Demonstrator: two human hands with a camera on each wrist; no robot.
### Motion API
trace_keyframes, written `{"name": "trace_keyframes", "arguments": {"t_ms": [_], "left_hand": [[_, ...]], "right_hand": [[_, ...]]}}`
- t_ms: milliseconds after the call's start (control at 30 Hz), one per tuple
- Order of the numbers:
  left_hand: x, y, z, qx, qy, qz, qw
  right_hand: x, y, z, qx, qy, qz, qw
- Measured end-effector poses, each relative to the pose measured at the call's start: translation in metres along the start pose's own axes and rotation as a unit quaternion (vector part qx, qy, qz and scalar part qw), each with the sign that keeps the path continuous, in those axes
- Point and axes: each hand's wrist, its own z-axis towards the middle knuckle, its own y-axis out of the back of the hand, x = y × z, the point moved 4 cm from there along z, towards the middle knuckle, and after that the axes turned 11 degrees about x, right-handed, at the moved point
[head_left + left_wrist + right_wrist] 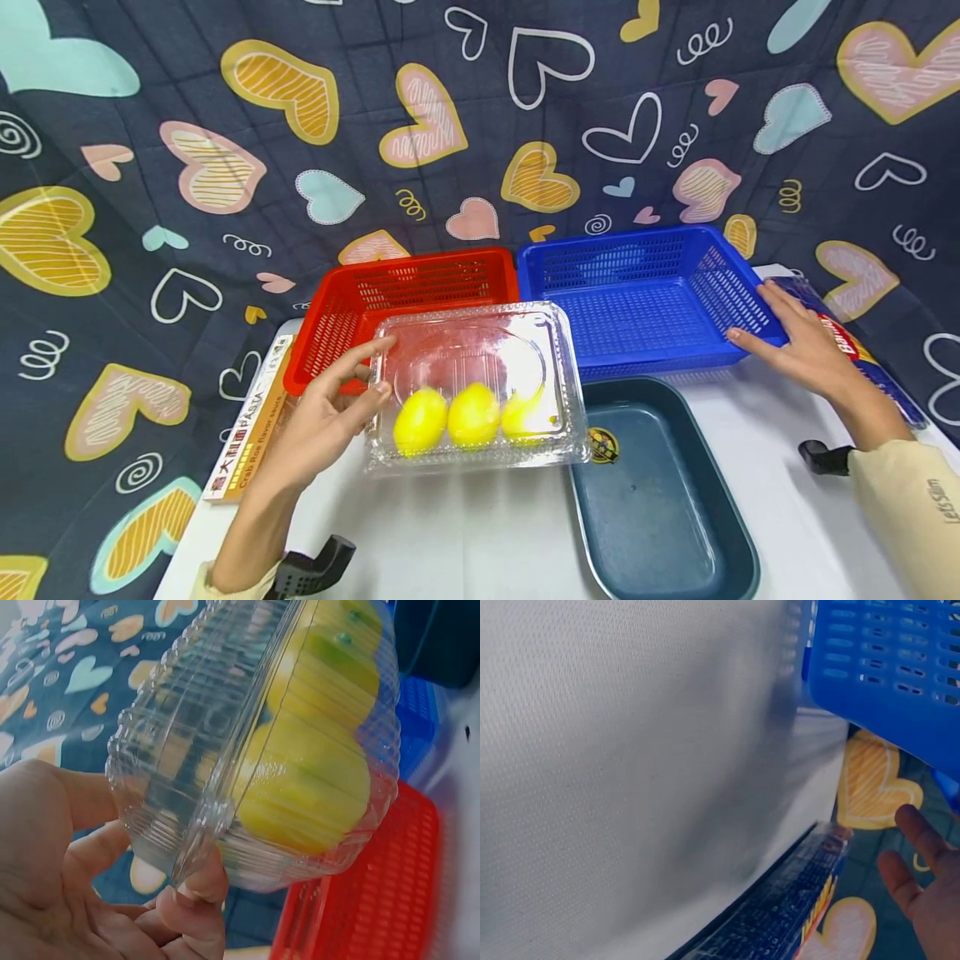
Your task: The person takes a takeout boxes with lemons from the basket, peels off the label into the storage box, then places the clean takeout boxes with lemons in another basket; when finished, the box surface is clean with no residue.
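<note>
My left hand (318, 421) holds a clear plastic clamshell box (480, 333) by its left edge, raised above the table. In the left wrist view, fingers (196, 889) pinch the corner of the box's rim. Inside lie three yellow lemons (473, 415), lined up along the near side; up close, one lemon (304, 787) fills the box's end. My right hand (810, 346) is at the right rim of the blue basket (622, 321), its fingers spread and gripping nothing. Whether it touches the rim I cannot tell.
Behind the box stands a red basket (341, 308). A dark teal tray (660, 492) lies at front right. On the left is a pasta box (251, 417); a dark blue packet (870, 358) lies under the right forearm. A heart-patterned cloth (480, 125) hangs behind.
</note>
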Motion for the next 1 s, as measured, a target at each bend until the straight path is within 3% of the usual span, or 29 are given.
{"name": "trace_keyframes", "arguments": {"t_ms": [467,1000], "left_hand": [[-0.032,-0.016,0.057,0.006,-0.045,-0.007,0.9989],[-0.052,-0.033,0.114,0.013,-0.074,-0.030,0.9967]], "right_hand": [[0.003,0.001,-0.001,0.007,0.001,0.024,1.000],[0.002,0.002,0.000,0.016,0.006,0.025,1.000]]}}
